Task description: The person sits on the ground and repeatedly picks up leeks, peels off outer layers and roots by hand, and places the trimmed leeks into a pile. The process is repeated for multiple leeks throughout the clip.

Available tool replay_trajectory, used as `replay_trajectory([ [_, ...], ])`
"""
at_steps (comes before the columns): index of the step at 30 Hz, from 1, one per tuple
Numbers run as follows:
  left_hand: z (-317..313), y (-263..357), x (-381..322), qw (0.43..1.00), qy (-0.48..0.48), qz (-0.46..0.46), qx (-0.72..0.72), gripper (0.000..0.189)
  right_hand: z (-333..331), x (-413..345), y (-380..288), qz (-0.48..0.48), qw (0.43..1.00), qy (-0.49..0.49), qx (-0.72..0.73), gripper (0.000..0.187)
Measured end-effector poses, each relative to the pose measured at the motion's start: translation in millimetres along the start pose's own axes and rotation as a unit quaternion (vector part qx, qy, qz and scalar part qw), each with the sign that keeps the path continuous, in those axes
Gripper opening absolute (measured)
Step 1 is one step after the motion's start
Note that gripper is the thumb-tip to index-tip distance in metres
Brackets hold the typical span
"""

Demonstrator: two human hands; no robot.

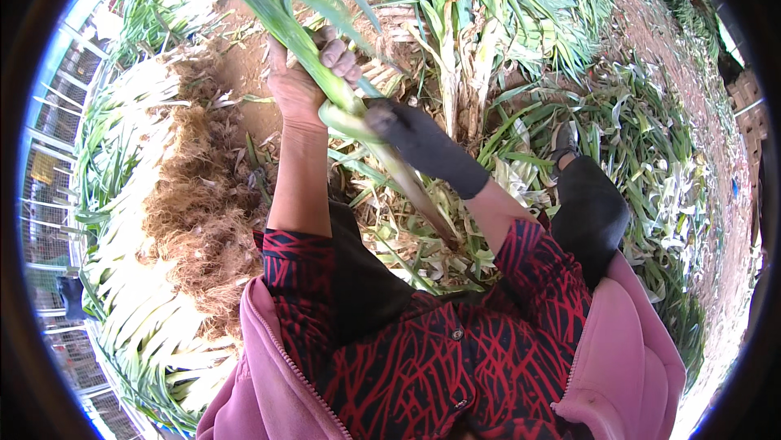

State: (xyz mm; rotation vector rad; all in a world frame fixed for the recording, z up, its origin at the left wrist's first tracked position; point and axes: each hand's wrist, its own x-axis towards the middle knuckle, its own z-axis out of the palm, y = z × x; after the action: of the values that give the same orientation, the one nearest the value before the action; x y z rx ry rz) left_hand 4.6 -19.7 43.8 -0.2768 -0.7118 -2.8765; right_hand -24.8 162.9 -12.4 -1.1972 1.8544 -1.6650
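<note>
A long leek (317, 70) lies diagonally in front of me, its green leaves to the upper left and its dirty lower stem towards my lap. My bare left hand (305, 77) is closed around the green upper part. On the near side, my right hand (415, 135), in a dark glove, grips at a pale leaf sheath (348, 124) that bends outward from the stalk. The glove hides exactly how its fingertips hold the sheath. More untrimmed leeks (467, 67) with brown outer leaves stand just beyond the right hand.
To my left, leeks (131, 257) lie in a long pile, their brown roots (195, 214) facing me. Green leeks (549, 6) are heaped at the upper right. Discarded leaves (616, 128) cover the ground around my right foot. A wire-mesh barrier (52, 214) runs along the far left.
</note>
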Motion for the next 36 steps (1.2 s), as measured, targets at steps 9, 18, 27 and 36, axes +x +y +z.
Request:
replay_trajectory([
  [9, 8.5, -21.9, -9.8, 0.928, 0.202, 0.068, 0.306, 0.057, 20.5, -9.3, -11.8, 0.078, 0.971, 0.183, -0.136, 0.053],
  [18, 1.3, -42.2, -3.3, 0.928, 0.235, 0.086, 0.276, 0.036, 1.2, 28.5, 1.5, 0.148, 0.929, 0.138, 0.310, 0.019],
  [27, 5.3, -51.2, 2.1, 0.939, 0.195, 0.008, 0.282, 0.049, -14.4, 25.8, 15.6, 0.177, 0.958, 0.128, 0.184, 0.019],
  [36, 10.5, -34.2, 1.7, 0.925, 0.148, 0.052, 0.345, 0.051, -2.3, -52.6, 103.1, 0.210, 0.967, -0.117, -0.082, 0.020],
])
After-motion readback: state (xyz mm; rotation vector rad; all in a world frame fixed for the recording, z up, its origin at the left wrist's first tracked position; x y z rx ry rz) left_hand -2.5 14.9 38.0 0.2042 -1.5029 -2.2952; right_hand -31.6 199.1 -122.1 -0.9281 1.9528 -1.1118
